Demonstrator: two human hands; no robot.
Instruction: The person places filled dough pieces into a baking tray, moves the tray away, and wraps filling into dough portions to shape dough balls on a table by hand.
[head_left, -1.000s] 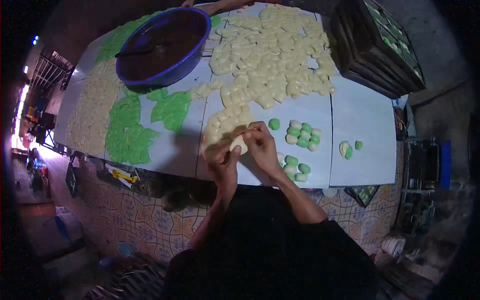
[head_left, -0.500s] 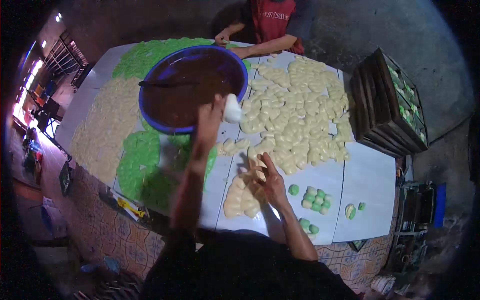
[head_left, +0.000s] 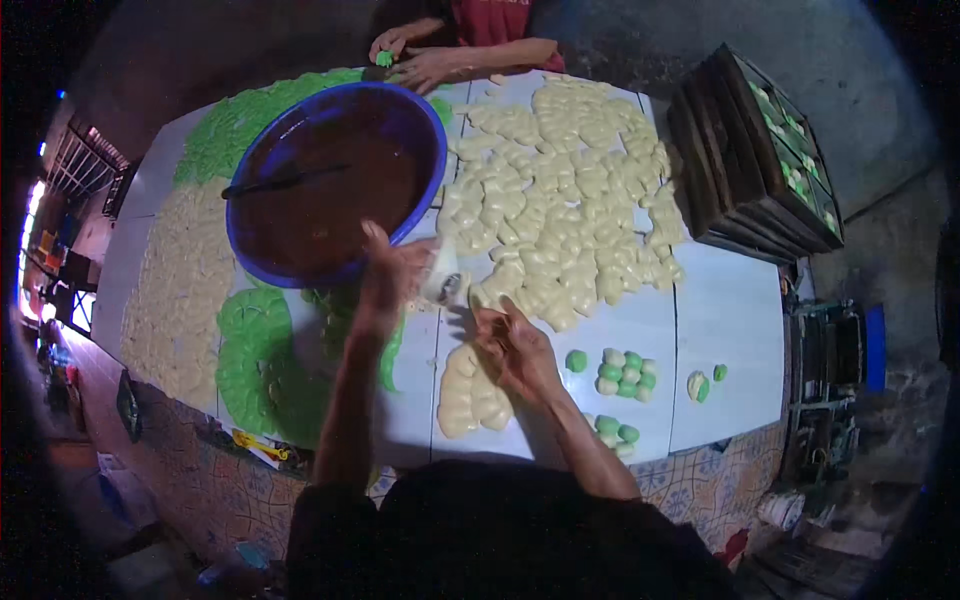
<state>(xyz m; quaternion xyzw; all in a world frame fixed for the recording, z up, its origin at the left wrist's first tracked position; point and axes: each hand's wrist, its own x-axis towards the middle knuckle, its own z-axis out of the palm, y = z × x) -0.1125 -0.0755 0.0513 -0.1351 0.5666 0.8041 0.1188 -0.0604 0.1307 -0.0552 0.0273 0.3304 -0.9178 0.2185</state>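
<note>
My left hand [head_left: 392,275] is beside the near rim of a blue basin [head_left: 437,160] of brown paste, its thumb raised. It holds a blurred white container [head_left: 441,276] with a dark mark, tilted toward my right hand. My right hand [head_left: 518,352] has its fingers curled, and a small pale bit shows at the fingertips; I cannot make out what it is. Below it lies a group of cream dough pieces [head_left: 472,392]. Many more flattened cream pieces [head_left: 570,205] spread beyond. Green dough [head_left: 255,345] lies left of my left forearm.
A dark long-handled tool [head_left: 290,180] rests in the basin. Stacked wooden trays [head_left: 740,165] stand at the far right. Green and white balls [head_left: 627,375] sit right of my right hand. Across the table, another person's hands [head_left: 425,68] handle a green piece.
My left hand has brought the white container down and nearer my right hand. The view has shifted, and the co-worker's hands now show a green piece.
</note>
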